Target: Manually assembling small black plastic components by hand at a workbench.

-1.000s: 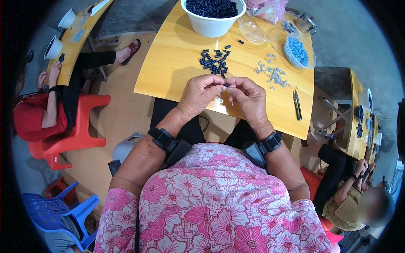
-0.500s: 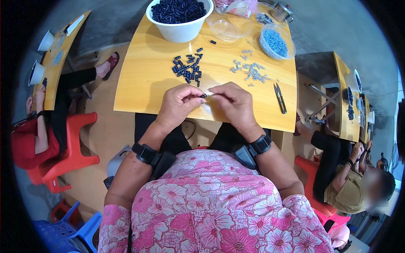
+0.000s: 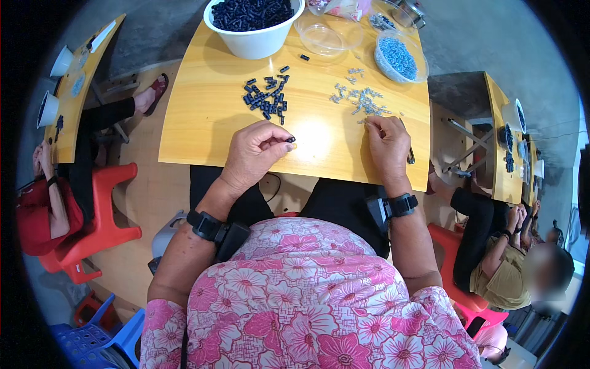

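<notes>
grey walls [image 3: 153, 31] and a pale floor [image 3: 144, 184] surround a yellow wood-grain tabletop [image 3: 203, 126], with other work tables curving in at both sides. at the left one sits a person in red [image 3: 49, 224] on a red plastic chair [image 3: 101, 206]; at the right one, a person in an olive shirt [image 3: 501, 277].

over the near part of the tabletop, the left hand [image 3: 253, 150] pinches a small black piece [image 3: 291, 139] between thumb and fingers, its end sticking out toward the right. well apart from it, the right hand [image 3: 388, 144] is lowered at the near edge of a scatter of clear pieces [image 3: 364, 100]. its fingers are bent down at one small clear piece [image 3: 361, 122]; whether they have closed on it, i cannot tell. a dark slim tool [image 3: 411, 155] lies just beyond that hand's right side, partly hidden by it.

farther in front of the left hand is a loose heap of black pieces [image 3: 267, 95], with a single one lying apart near a clear plastic container [image 3: 322, 50]. behind the heap stands a white tub [image 3: 255, 46] filled with more of them. a clear bowl [image 3: 393, 75] of blue bits stands behind the scatter.
</notes>
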Motion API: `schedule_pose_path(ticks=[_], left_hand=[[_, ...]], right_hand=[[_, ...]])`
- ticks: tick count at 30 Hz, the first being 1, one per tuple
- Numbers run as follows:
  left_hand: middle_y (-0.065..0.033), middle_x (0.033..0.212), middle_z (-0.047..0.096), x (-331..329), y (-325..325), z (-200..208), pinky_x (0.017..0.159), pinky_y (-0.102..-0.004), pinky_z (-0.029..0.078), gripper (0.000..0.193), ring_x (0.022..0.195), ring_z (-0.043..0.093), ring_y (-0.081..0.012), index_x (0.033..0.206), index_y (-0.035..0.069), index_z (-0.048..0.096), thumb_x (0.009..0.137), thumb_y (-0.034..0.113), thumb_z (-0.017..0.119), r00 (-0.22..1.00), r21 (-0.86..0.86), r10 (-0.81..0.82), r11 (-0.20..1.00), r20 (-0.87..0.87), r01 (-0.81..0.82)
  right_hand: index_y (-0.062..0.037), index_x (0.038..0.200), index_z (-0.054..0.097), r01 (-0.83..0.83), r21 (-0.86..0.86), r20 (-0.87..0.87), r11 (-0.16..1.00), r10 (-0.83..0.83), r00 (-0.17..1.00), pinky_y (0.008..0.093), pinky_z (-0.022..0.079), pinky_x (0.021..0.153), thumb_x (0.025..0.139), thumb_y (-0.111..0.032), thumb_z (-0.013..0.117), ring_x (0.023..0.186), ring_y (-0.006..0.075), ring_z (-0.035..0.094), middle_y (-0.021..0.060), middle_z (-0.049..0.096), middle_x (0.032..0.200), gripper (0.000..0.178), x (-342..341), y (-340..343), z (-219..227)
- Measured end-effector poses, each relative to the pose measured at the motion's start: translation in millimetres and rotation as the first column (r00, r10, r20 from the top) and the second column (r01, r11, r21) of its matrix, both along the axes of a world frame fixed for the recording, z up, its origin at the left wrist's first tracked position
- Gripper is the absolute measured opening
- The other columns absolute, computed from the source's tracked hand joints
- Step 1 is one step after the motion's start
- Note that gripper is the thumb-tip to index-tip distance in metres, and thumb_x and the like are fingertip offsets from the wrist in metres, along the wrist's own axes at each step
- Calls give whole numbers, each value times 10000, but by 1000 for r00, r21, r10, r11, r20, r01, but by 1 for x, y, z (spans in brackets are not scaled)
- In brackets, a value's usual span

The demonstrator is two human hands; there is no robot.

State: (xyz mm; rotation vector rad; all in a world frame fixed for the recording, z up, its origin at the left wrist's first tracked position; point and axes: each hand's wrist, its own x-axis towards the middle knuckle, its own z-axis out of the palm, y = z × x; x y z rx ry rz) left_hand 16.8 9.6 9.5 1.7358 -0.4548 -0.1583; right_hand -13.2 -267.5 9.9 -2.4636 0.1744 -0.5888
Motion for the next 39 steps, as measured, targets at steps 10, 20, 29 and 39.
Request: schedule_pose_path(ticks=[10, 20, 29, 39], left_hand=[[-35, 856, 640, -1, 2, 4, 677, -209, 476, 88, 759, 586, -72, 892, -19, 665, 816, -17, 710, 999, 43, -31, 999, -41, 33], [-33, 853, 640, -1, 4, 1, 674, -209, 478, 85, 750, 584, -71, 895, -24, 672, 818, -16, 708, 999, 10, -32, 999, -28, 32], [-17, 837, 639, -1, 2, -2, 655, -197, 461, 82, 731, 570, -50, 890, -19, 678, 818, -4, 714, 998, -42, -28, 999, -55, 25], [-3, 810, 630, -1, 3, -2, 625, -199, 455, 75, 703, 554, -34, 893, -18, 678, 830, 9, 708, 997, -40, -32, 999, -70, 30]], right_hand=[[-42, 792, 689, -51, -147, -14, 988, 50, 999, 444, 513, 666, 815, -61, 591, 755, 369, 632, 167, 640, 808, 103, 3, 5, 6], [-28, 913, 642, -106, -425, -33, 899, 101, 994, 437, 515, 714, 855, -27, 590, 799, 372, 624, 168, 634, 839, 78, 1, 6, 10], [-12, 904, 617, -119, 287, -144, 950, 166, 976, 274, 507, 680, 902, -54, 583, 754, 154, 624, 65, 668, 825, 54, -9, 21, 21], [-3, 952, 627, -82, 828, -189, 555, 412, 891, 234, 493, 697, 940, -65, 575, 793, 82, 597, 18, 661, 868, 81, -6, 58, 33]])
